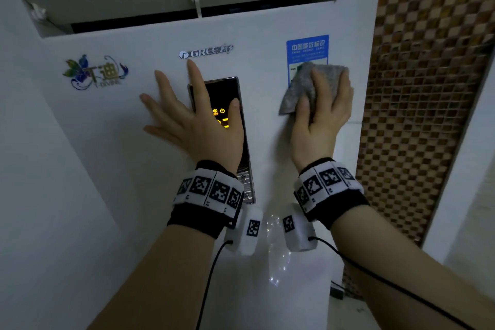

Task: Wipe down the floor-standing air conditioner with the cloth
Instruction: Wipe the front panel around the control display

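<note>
Air conditioner (120, 155) is a white floor-standing unit that fills most of the view, with its flat front panel facing the person. The cloth (308, 80) is grey and crumpled and lies against this front on the right side, over the lower part of a blue label (308, 47). The right hand (324, 115) grips the cloth with fingers and thumb curled on it and presses it to the panel. One corner of the cloth hangs free to the left of the thumb.

The left hand (198, 120) holds nothing. It lies flat on the front with the fingers spread, partly over the dark control panel (227, 91), where orange symbols are lit. The tip of one finger reaches almost to the silver logo (206, 51).

Between the right hand and the right edge of the unit there is only a narrow strip of white surface; beyond this edge stands a wall of small brown mosaic tiles (417, 88). To the left the room is wider — a broad bare area runs under the coloured flower decal (96, 72) as far as the left edge. Above, the front ends at the lower edge of the louvres (160, 0), which are tilted open. Below the wrists the panel goes on downward.

Both wrists carry bands with black-and-white markers — left (211, 190), right (326, 182) — and from each a thin black cable hangs.
</note>
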Demonstrator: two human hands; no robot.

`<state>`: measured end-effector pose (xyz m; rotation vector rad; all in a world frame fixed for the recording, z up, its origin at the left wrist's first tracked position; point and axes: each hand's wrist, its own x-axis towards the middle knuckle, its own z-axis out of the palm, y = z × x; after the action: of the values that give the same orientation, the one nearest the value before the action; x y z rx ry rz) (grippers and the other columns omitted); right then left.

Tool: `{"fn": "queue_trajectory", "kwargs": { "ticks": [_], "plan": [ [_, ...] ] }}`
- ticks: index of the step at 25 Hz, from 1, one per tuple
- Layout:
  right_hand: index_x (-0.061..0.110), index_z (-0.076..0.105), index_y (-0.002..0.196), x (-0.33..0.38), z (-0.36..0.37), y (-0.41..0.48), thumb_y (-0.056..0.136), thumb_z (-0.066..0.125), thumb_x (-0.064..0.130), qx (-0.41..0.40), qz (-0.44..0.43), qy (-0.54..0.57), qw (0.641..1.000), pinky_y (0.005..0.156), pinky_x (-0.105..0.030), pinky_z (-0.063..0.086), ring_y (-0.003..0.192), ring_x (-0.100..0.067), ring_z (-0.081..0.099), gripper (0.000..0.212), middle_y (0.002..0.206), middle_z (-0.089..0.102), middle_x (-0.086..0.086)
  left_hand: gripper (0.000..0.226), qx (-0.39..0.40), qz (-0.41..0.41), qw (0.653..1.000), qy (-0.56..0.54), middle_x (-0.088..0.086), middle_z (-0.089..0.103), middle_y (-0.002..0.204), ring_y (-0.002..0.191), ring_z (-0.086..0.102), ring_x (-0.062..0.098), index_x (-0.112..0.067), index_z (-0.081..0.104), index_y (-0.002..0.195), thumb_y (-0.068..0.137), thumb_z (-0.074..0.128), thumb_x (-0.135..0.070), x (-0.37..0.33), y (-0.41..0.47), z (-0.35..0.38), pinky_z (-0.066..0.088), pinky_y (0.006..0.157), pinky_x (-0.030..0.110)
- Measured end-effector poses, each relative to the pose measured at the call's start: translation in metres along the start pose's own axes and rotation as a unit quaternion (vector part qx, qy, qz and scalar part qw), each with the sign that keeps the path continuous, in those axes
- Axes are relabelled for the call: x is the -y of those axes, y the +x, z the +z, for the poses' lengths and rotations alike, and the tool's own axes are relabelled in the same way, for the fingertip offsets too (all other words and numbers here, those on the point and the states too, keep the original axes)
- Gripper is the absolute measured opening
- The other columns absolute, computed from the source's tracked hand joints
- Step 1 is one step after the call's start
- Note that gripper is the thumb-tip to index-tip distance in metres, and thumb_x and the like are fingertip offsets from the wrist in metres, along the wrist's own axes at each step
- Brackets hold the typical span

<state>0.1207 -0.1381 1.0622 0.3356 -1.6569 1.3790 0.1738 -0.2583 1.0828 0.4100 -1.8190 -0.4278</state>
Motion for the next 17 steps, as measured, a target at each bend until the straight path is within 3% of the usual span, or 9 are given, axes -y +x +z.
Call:
{"fn": "queue_trajectory", "kwargs": {
  "ticks": [2, 7, 11, 15, 17],
  "plan": [
    [0.013, 0.049, 0.132, -0.007, -0.003, 0.0, 0.094, 0.05, 0.007, 0.019, -0.038, 0.0, 0.999, 0.117, -0.036, 0.006, 0.14, -0.04, 0.015, 0.039, 0.152, 0.018, -0.021, 0.082, -0.004, 0.004, 1.0, 0.011, 0.018, 0.009, 0.157, 0.142, 0.0, 0.047, -0.024, 0.022, 0.15, 0.083, 0.059, -0.051, -0.003, 0.0, 0.003, 0.0, 0.107, 0.068],
    [0.011, 0.045, 0.136, -0.006, -0.006, 0.009, 0.095, 0.047, 0.01, -0.054, 0.083, 0.019, 0.995, 0.114, -0.045, 0.015, 0.14, -0.038, 0.017, 0.041, 0.153, 0.016, -0.021, 0.085, -0.01, -0.001, 1.0, 0.027, 0.016, 0.01, 0.157, 0.142, 0.001, 0.047, -0.023, 0.019, 0.15, 0.082, 0.058, -0.055, -0.004, 0.001, 0.006, 0.001, 0.107, 0.067],
    [0.014, 0.045, 0.135, -0.005, -0.005, 0.01, 0.095, 0.047, 0.01, 0.012, -0.02, -0.014, 1.0, 0.117, -0.04, 0.009, 0.141, -0.039, 0.013, 0.04, 0.153, 0.016, -0.02, 0.08, -0.017, -0.002, 1.0, 0.023, 0.014, 0.016, 0.156, 0.142, 0.01, 0.043, -0.026, 0.025, 0.149, 0.081, 0.059, -0.051, -0.005, 0.002, 0.004, 0.002, 0.11, 0.062],
    [0.015, 0.046, 0.136, 0.001, -0.01, 0.041, 0.096, 0.046, 0.015, -0.042, 0.054, 0.013, 0.998, 0.114, -0.044, 0.014, 0.14, -0.037, 0.017, 0.04, 0.152, 0.019, -0.019, 0.073, -0.047, 0.031, 0.998, 0.001, 0.017, 0.026, 0.15, 0.139, 0.021, 0.041, -0.019, 0.036, 0.145, 0.081, 0.064, -0.043, -0.01, 0.006, 0.0, 0.006, 0.112, 0.056],
    [0.016, 0.045, 0.136, 0.006, -0.007, 0.038, 0.096, 0.046, 0.014, -0.019, 0.008, -0.01, 1.0, 0.116, -0.043, 0.01, 0.141, -0.038, 0.016, 0.04, 0.152, 0.019, -0.02, 0.073, -0.066, 0.034, 0.997, -0.024, 0.019, 0.024, 0.152, 0.141, 0.016, 0.042, -0.019, 0.036, 0.145, 0.081, 0.064, -0.04, -0.015, 0.013, 0.0, 0.001, 0.112, 0.056]
  ]
}}
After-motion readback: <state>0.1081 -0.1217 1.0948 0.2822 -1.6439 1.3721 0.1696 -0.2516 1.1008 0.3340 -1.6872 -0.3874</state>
